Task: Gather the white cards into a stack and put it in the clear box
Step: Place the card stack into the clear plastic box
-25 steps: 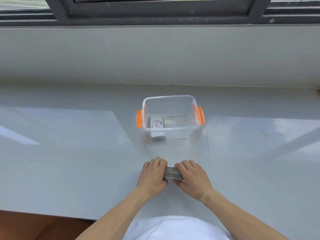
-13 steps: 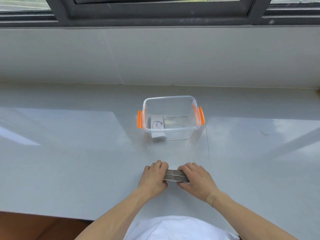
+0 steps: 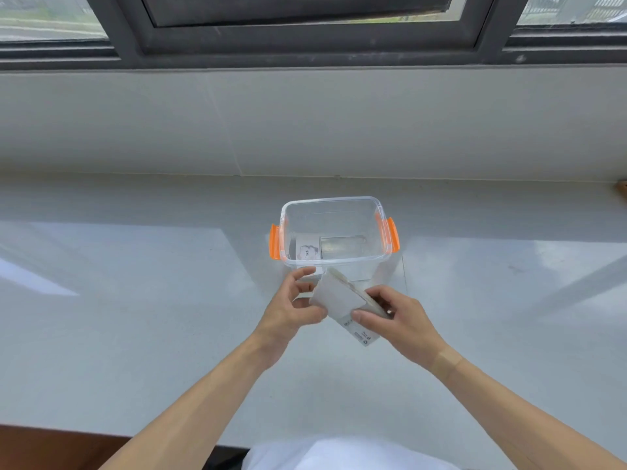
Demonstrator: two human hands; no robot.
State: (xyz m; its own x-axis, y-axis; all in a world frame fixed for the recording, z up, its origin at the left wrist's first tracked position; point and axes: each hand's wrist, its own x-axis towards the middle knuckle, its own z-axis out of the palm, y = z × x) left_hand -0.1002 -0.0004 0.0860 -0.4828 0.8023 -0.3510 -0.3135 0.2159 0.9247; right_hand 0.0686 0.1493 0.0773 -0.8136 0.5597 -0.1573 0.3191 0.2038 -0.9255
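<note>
A stack of white cards (image 3: 339,296) is lifted off the counter and tilted, its blank face toward me, just in front of the clear box (image 3: 334,202). My right hand (image 3: 397,320) grips the stack's lower right end, thumb on the face. My left hand (image 3: 291,308) touches its left edge with the thumb, its fingers spread. The clear box has orange latches on both sides and holds a white card (image 3: 307,251) with print on its floor at the left.
The pale glossy counter (image 3: 135,300) runs wide on both sides. A low wall and a dark window frame (image 3: 305,42) rise behind the box. A brown edge (image 3: 51,446) shows at the near left, below the counter.
The stack was lying edge-up on the counter, squeezed between both hands. Now it is raised, turned face toward me and carried closer to the box; the left fingers have opened.
</note>
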